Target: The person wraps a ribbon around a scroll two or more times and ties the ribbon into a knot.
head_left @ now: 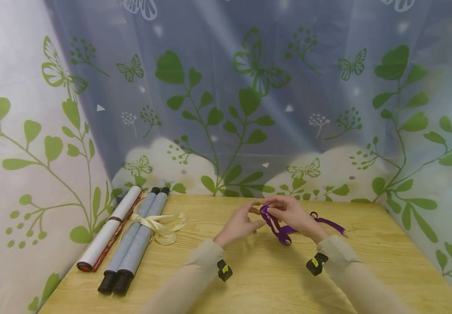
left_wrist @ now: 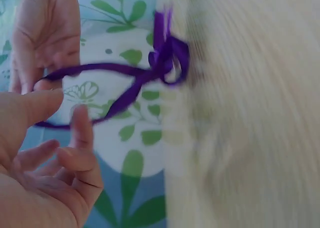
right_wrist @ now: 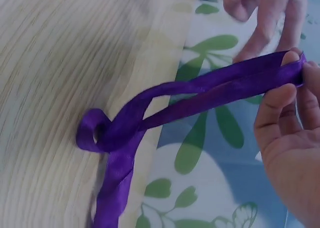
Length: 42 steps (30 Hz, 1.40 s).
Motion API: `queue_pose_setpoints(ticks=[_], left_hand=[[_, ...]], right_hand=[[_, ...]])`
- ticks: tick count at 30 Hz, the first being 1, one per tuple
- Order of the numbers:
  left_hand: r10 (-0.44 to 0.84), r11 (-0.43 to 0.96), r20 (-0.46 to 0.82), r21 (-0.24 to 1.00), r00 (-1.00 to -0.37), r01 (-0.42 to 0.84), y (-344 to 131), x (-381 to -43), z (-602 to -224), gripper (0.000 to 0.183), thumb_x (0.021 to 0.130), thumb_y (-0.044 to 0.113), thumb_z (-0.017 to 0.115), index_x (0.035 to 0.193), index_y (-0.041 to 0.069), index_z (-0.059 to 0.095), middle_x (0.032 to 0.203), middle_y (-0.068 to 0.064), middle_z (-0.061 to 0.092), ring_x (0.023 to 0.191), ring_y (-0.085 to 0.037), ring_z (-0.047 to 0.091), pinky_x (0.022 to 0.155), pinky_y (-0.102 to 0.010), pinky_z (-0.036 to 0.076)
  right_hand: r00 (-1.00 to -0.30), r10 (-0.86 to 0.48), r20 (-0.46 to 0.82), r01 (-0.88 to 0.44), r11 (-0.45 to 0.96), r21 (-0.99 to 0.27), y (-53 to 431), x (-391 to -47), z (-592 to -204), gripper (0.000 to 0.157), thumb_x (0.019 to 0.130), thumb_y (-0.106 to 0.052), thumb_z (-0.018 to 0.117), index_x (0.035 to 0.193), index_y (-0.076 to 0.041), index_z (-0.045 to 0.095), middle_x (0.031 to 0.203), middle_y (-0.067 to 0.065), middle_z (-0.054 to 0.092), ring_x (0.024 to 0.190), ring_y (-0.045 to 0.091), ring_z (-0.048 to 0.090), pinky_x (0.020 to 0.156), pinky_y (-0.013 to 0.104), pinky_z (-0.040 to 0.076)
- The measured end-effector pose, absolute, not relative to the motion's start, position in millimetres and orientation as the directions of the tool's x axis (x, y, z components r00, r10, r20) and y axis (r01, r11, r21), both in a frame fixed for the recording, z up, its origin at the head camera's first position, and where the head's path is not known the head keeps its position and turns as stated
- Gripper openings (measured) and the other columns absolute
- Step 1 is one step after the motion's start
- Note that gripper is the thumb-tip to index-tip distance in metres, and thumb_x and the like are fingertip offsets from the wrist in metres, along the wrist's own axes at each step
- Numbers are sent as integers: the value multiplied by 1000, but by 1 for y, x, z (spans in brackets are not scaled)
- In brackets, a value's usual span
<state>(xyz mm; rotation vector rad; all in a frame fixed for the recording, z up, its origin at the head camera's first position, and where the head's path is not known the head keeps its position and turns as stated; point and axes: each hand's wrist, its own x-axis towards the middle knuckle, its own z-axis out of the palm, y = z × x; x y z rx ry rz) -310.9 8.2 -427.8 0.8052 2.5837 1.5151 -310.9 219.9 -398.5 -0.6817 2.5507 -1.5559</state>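
Observation:
A purple ribbon (head_left: 273,223) is knotted into a long loop, with a small curl and a tail past the knot (right_wrist: 124,122). My right hand (head_left: 290,213) pinches the far end of the loop between thumb and fingers, raising it over the table's back part. Close on the other side of that loop end, my left hand (head_left: 238,223) has its thumb and fingers spread and slightly bent, holding nothing. In the left wrist view, its fingertips (left_wrist: 80,115) overlap the lower strand. Behind the right wrist, the ribbon's tail (head_left: 331,224) stretches rightward.
Two grey rolls (head_left: 125,250) with black ends lie at the left of the wooden table (head_left: 265,279), tied with a cream ribbon (head_left: 157,223). Beside them is a white roll (head_left: 99,240) bound with a brown cord. A leaf-patterned curtain (head_left: 218,144) hangs along the back edge.

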Motion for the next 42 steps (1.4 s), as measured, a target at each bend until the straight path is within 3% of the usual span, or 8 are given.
queue_pose_setpoints(ticks=[5,8,14,17,20,28,33,42], left_hand=[[451,235,173,923,-876,303,10,-314,-437,20,100,19,57,111,5,65,109,-13,68,65,-21,63,58,-34,53],[469,156,113,966,-876,208,0,-320,-439,21,103,20,50,106,2,61,93,-11,70,63,-21,60,53,-24,40],[466,162,39,978,-884,128,-28,-329,-433,27,102,30,52,97,6,64,64,2,47,54,-10,41,53,-26,34],[464,210,27,968,-885,140,-43,-332,-430,29,100,34,57,90,9,66,60,4,42,53,-10,35,55,-27,32],[425,229,46,961,-904,156,-60,-338,-428,33,97,39,60,82,10,65,57,5,39,51,-11,32,53,-28,31],[303,305,62,939,-951,158,-108,-354,-435,39,91,45,67,71,13,62,54,6,39,48,-11,29,49,-26,29],[311,386,79,900,-947,202,-134,-355,-434,38,87,46,71,71,13,63,56,7,37,49,-12,26,49,-26,29],[366,480,41,848,-930,226,-175,-348,-435,39,90,43,68,70,11,63,58,4,42,51,-12,28,61,-30,38]], right_hand=[[-883,-438,166,-343,363,-867,218,-309,-395,30,101,-14,54,130,-9,61,115,16,68,86,20,62,66,29,51],[-897,-412,157,-334,400,-853,229,-310,-396,30,101,-15,54,130,-7,60,111,17,67,77,16,59,62,30,50],[-911,-380,160,-345,488,-802,259,-313,-400,29,100,-21,58,125,-8,63,114,13,68,94,17,66,73,28,53],[-909,-397,125,-331,509,-794,269,-314,-400,30,100,-26,57,123,-7,64,85,7,68,69,15,60,60,28,49],[-928,-363,79,-278,536,-797,280,-315,-398,36,100,-36,56,122,-9,65,62,-1,51,49,11,40,47,28,38],[-969,-191,156,-244,647,-723,327,-311,-400,41,98,-41,59,116,-6,68,83,5,63,66,10,44,60,31,39],[-964,-152,220,-259,737,-624,349,-309,-403,37,98,-37,60,113,-5,70,62,3,49,48,10,33,47,30,34],[-949,-161,272,-272,854,-444,390,-301,-409,30,99,-30,58,107,-4,71,68,2,58,52,11,39,50,30,34]])
